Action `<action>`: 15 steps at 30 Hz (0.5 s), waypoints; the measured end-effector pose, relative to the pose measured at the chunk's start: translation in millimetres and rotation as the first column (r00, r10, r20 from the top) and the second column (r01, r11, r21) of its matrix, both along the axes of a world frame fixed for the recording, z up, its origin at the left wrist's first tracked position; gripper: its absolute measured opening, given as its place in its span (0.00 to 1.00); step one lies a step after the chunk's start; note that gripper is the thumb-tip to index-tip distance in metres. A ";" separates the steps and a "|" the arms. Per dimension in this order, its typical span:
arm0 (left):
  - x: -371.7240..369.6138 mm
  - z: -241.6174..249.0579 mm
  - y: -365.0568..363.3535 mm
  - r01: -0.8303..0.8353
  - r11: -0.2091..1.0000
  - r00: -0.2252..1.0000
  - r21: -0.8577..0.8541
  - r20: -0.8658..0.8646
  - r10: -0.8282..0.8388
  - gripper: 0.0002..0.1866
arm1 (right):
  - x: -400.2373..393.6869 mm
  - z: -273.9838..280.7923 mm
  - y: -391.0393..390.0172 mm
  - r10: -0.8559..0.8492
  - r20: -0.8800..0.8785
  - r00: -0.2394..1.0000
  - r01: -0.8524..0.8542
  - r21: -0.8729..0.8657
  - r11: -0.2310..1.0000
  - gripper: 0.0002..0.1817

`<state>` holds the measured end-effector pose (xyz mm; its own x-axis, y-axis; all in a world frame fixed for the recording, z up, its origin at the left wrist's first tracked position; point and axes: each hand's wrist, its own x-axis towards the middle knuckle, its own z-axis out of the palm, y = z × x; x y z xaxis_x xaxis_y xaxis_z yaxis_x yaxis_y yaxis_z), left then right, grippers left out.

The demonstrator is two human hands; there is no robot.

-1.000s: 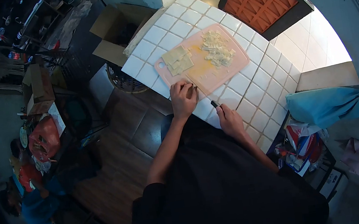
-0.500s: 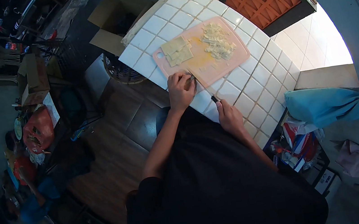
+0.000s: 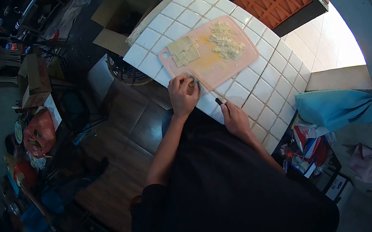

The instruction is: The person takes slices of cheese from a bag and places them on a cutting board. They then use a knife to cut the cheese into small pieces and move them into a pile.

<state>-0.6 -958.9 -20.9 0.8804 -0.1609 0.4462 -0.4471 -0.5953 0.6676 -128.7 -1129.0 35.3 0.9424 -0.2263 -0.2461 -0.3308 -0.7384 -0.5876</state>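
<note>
My right hand (image 3: 235,119) grips the black handle of a knife (image 3: 219,101). Its thin blade reaches up and left over the near edge of a pink cutting board (image 3: 242,64). Beside the blade, my left hand (image 3: 184,95) has its fingers curled at that edge, around a small pale piece that is mostly hidden. Flat pale-yellow sheets (image 3: 184,51) lie overlapped on the board's left part. A heap of cut pale strips (image 3: 227,42) rests at the right, with a few small bits nearer the blade.
The board lies on a white tiled counter (image 3: 250,88). Left of the counter are an open cardboard box (image 3: 112,41) and a wicker basket (image 3: 129,74). A teal cloth (image 3: 344,107) hangs at the right. A person's arm (image 3: 35,201) shows at the lower left.
Both my hands have shifted slightly left along the board's near edge, the knife with them. The sheets and the strip heap look the same. The other person's arm at lower left has moved.
</note>
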 end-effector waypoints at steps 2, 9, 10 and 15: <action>0.4 -0.9 -0.4 -0.005 1.000 1.000 -0.005 0.003 0.005 0.13 | -0.2 1.1 0.7 0.012 0.021 1.000 -0.012 -0.013 1.000 0.19; 0.6 -1.0 0.9 0.000 0.999 1.000 -0.049 -0.007 0.000 0.12 | -1.0 -3.0 1.6 0.046 0.009 0.999 -0.045 -0.039 0.998 0.19; 0.3 -1.6 1.7 0.007 0.999 1.000 -0.052 0.005 -0.007 0.12 | -1.1 -3.9 2.2 0.049 0.016 0.999 -0.048 -0.049 0.998 0.19; 0.2 -5.2 2.0 0.002 0.997 1.000 -0.083 0.001 -0.002 0.11 | 5.8 -4.6 5.3 0.052 -0.017 0.998 -0.053 -0.034 0.998 0.19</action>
<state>-0.4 -956.9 -26.1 0.8798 -0.1248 0.4588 -0.4487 -0.5368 0.7145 -122.8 -1123.8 30.6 0.9493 -0.1849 -0.2541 -0.2999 -0.7745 -0.5569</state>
